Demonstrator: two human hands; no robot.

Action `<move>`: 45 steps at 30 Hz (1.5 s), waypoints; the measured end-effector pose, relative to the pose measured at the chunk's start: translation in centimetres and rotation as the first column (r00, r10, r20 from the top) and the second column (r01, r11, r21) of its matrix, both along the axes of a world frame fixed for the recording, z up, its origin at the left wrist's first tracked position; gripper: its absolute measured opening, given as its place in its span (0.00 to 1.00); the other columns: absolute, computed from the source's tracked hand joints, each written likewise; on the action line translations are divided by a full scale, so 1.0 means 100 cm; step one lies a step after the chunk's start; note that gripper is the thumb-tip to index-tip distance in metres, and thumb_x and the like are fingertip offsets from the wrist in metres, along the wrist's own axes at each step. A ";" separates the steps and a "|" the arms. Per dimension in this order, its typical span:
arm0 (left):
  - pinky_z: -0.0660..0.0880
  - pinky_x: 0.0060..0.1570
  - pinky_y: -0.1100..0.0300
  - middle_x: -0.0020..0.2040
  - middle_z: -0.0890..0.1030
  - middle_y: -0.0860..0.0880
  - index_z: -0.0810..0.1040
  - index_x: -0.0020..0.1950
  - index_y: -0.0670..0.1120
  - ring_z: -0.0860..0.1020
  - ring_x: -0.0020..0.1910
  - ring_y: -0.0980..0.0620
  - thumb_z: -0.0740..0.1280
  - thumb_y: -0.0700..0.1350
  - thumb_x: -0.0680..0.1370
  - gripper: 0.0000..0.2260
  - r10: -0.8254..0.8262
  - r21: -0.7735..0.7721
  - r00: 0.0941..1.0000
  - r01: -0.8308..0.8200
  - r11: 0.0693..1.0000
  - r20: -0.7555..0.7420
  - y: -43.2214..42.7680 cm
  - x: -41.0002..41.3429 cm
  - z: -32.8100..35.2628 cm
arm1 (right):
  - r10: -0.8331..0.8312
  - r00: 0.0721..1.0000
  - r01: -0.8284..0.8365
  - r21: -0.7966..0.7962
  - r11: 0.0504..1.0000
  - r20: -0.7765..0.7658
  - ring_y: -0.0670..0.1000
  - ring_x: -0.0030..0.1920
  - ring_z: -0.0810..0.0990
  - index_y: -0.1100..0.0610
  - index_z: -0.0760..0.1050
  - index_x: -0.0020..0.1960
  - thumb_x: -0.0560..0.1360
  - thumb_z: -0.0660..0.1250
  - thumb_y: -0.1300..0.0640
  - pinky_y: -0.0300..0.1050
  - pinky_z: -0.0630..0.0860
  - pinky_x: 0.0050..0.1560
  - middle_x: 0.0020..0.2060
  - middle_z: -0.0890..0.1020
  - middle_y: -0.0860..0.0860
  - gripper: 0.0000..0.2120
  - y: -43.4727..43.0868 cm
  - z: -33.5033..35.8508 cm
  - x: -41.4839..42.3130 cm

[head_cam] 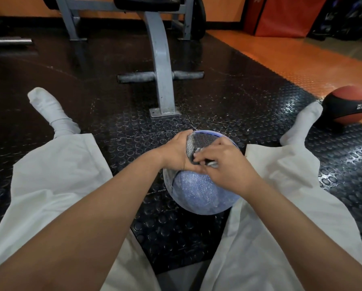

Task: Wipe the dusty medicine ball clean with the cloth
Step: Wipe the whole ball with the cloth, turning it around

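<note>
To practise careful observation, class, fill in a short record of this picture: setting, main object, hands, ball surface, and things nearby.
setting: gym floor of black studded mats; person seated, legs apart
main object: blue medicine ball on the floor between the legs
hands: left hand grips the ball's top; right hand pinches the cloth against it
ball surface: pale dusty patches on the near side
nearby: red and black ball at right; grey bench frame ahead

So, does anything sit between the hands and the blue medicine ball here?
Nothing visible blocks them. The left hand holds the medicine ball at its top, and the right hand grips the cloth against it; only the cloth lies between that hand and the ball.
</note>
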State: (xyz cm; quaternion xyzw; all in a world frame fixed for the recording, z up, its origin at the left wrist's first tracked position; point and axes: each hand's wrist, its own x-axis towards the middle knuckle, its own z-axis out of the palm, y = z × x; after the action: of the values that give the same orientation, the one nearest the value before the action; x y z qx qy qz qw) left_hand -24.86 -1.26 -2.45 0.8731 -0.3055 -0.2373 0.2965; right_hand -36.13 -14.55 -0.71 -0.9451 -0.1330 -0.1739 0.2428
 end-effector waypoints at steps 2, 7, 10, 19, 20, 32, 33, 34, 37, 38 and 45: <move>0.55 0.76 0.54 0.80 0.48 0.50 0.42 0.80 0.48 0.53 0.78 0.50 0.80 0.56 0.63 0.58 -0.015 -0.002 1.000 0.015 1.000 0.006 0.000 -0.003 -0.002 | 0.006 0.999 -0.006 -0.003 1.000 -0.047 0.53 0.44 0.72 0.58 0.85 0.43 0.63 0.72 0.66 0.44 0.73 0.43 0.38 0.84 0.49 0.10 -0.003 0.003 0.000; 0.58 0.76 0.52 0.79 0.49 0.52 0.43 0.80 0.50 0.54 0.77 0.50 0.80 0.58 0.63 0.58 -0.008 -0.007 1.000 0.008 1.000 -0.009 -0.002 -0.004 -0.003 | -0.130 0.990 0.128 -0.040 0.991 -0.055 0.45 0.47 0.65 0.56 0.84 0.49 0.70 0.67 0.69 0.37 0.68 0.49 0.41 0.84 0.49 0.13 -0.002 0.013 0.025; 0.59 0.75 0.54 0.79 0.51 0.51 0.43 0.80 0.51 0.58 0.76 0.50 0.79 0.58 0.63 0.58 0.001 0.009 0.999 -0.001 1.000 -0.038 -0.002 0.002 0.000 | -0.144 0.987 0.143 -0.024 0.989 -0.065 0.48 0.47 0.66 0.57 0.84 0.50 0.71 0.68 0.68 0.37 0.67 0.49 0.42 0.84 0.50 0.12 0.002 0.011 0.027; 0.59 0.75 0.51 0.78 0.54 0.49 0.40 0.79 0.51 0.59 0.75 0.50 0.83 0.56 0.57 0.65 -0.028 0.027 0.995 0.031 0.999 -0.093 0.001 0.008 0.000 | -0.050 0.969 0.052 0.005 0.999 -0.243 0.39 0.44 0.66 0.50 0.83 0.48 0.72 0.69 0.61 0.38 0.70 0.52 0.44 0.82 0.50 0.09 -0.009 0.012 0.006; 0.58 0.75 0.50 0.79 0.52 0.49 0.39 0.79 0.50 0.57 0.76 0.50 0.82 0.58 0.56 0.65 -0.050 0.037 0.995 0.053 0.998 -0.084 0.001 0.007 0.001 | -0.060 0.967 0.064 0.007 0.998 -0.249 0.39 0.45 0.67 0.49 0.83 0.48 0.72 0.69 0.60 0.39 0.71 0.52 0.44 0.81 0.50 0.09 -0.009 0.013 0.005; 0.57 0.76 0.48 0.79 0.51 0.49 0.38 0.79 0.52 0.55 0.77 0.47 0.78 0.60 0.53 0.66 -0.045 0.068 0.994 0.052 0.996 -0.099 0.003 0.002 0.008 | -0.012 0.986 0.020 0.049 0.999 -0.167 0.40 0.47 0.69 0.53 0.84 0.47 0.70 0.73 0.65 0.24 0.65 0.49 0.42 0.83 0.43 0.10 -0.022 0.009 -0.001; 0.57 0.76 0.47 0.79 0.50 0.50 0.39 0.79 0.52 0.55 0.77 0.47 0.79 0.59 0.56 0.64 -0.045 0.069 0.995 0.051 0.996 -0.094 0.001 0.001 0.009 | -0.035 0.987 0.045 0.056 0.997 -0.158 0.41 0.48 0.70 0.53 0.84 0.47 0.70 0.73 0.66 0.23 0.64 0.49 0.41 0.82 0.41 0.10 -0.028 0.009 -0.005; 0.57 0.76 0.48 0.79 0.49 0.50 0.39 0.79 0.53 0.55 0.77 0.47 0.80 0.58 0.58 0.63 -0.043 0.067 0.996 0.048 0.997 -0.080 0.000 0.001 0.008 | -0.055 0.988 0.063 0.055 0.996 -0.144 0.43 0.48 0.71 0.53 0.85 0.46 0.69 0.74 0.66 0.23 0.65 0.50 0.40 0.81 0.39 0.10 -0.033 0.008 -0.008; 0.55 0.76 0.49 0.80 0.47 0.51 0.40 0.79 0.51 0.52 0.78 0.48 0.80 0.57 0.61 0.61 -0.036 0.068 0.999 0.037 0.997 -0.023 -0.007 -0.004 0.007 | -0.081 0.993 0.082 0.009 0.997 -0.089 0.47 0.48 0.72 0.54 0.85 0.46 0.69 0.74 0.67 0.23 0.65 0.50 0.40 0.83 0.43 0.10 -0.036 0.005 -0.008; 0.54 0.77 0.49 0.80 0.46 0.51 0.40 0.80 0.50 0.51 0.78 0.48 0.80 0.57 0.61 0.61 -0.036 0.067 0.999 0.036 0.997 -0.002 -0.010 -0.005 0.006 | -0.074 0.994 0.075 0.004 0.997 -0.084 0.47 0.48 0.71 0.54 0.85 0.46 0.69 0.74 0.66 0.24 0.65 0.50 0.40 0.84 0.45 0.09 -0.032 0.005 -0.006; 0.55 0.76 0.51 0.79 0.44 0.50 0.39 0.79 0.48 0.50 0.78 0.48 0.80 0.58 0.61 0.62 -0.080 0.098 0.997 0.077 0.992 0.023 -0.018 -0.004 0.007 | -0.021 0.985 0.027 0.034 0.999 -0.171 0.36 0.47 0.69 0.52 0.84 0.47 0.70 0.73 0.63 0.31 0.69 0.52 0.44 0.82 0.50 0.09 -0.019 0.003 0.003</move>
State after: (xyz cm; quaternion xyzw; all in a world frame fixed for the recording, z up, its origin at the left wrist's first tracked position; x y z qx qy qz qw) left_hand -25.24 -3.07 -1.70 0.8770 -0.3317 -0.2515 0.2399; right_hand -35.87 -16.43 -0.40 -0.9534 -0.0970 -0.0979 0.2684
